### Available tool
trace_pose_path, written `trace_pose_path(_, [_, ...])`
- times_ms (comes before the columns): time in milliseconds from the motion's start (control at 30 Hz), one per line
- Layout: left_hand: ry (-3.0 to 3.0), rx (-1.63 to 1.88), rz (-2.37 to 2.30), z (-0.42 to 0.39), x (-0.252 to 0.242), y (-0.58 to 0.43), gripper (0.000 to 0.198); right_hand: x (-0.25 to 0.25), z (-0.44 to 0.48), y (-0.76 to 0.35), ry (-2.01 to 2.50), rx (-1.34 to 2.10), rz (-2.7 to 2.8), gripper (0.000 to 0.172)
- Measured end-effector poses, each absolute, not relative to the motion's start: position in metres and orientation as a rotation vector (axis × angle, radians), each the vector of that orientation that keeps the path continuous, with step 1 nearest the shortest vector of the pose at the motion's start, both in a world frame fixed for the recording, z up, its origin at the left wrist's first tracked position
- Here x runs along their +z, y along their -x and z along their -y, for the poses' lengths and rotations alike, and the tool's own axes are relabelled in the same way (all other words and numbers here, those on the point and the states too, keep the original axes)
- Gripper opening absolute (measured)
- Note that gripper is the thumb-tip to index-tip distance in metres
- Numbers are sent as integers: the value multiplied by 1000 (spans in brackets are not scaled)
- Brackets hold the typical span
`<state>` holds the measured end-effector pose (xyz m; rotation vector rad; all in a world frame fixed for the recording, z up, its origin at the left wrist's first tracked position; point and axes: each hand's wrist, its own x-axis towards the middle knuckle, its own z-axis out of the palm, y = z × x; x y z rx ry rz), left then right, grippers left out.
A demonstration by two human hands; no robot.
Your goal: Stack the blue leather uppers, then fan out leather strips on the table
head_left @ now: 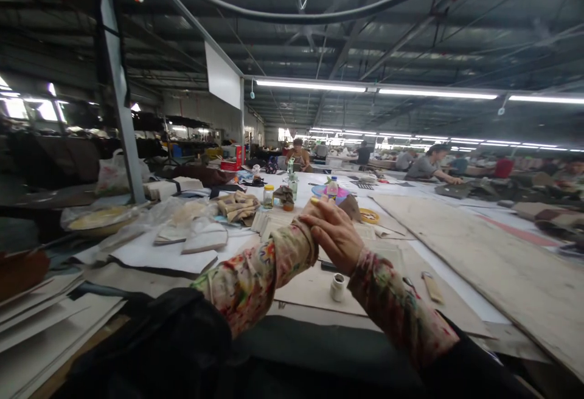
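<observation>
Both of my arms, in floral sleeves, reach out over the work table. My right hand (336, 236) lies across the back of my left hand and its cuff, fingers stretched out. Beneath it, my left hand (311, 209) is mostly covered, and its fingers are hidden. A small yellow patch shows where the hands meet; I cannot make out what it is. Below the hands, a small open white jar (337, 288) with dark contents stands on a pale board (301, 289). A dark flat object (327, 266) lies behind the jar. To the right rests a tan-handled tool (431, 288).
Behind the hands stand a yellow-lidded jar (268, 196), a capped bottle (333, 187) and a yellow tape roll (368, 215). Folded gloves (238, 205) and plastic bags lie left. A large pale sheet (483, 259) covers the right. A post (122, 107) rises left; co-workers sit farther back.
</observation>
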<state>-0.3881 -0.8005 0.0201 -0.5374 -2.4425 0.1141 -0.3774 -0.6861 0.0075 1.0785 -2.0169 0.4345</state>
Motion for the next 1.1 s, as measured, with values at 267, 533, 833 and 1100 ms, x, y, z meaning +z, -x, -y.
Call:
trace_pose_path(267, [760, 460, 2321, 801, 12, 379, 39, -7, 669, 370, -1004, 829, 2059, 47])
trace_pose_path(533, [859, 451, 2093, 810, -18, 362, 41, -10, 655, 393, -710, 1315, 2056, 64])
trace_pose_path(833, [565, 389, 2430, 819, -12, 369, 39, -41, 691, 328, -922, 861, 1867, 34])
trace_pose_path(1100, [490, 462, 2487, 814, -20, 385, 36, -40, 732, 303, -1041, 724, 1745, 35])
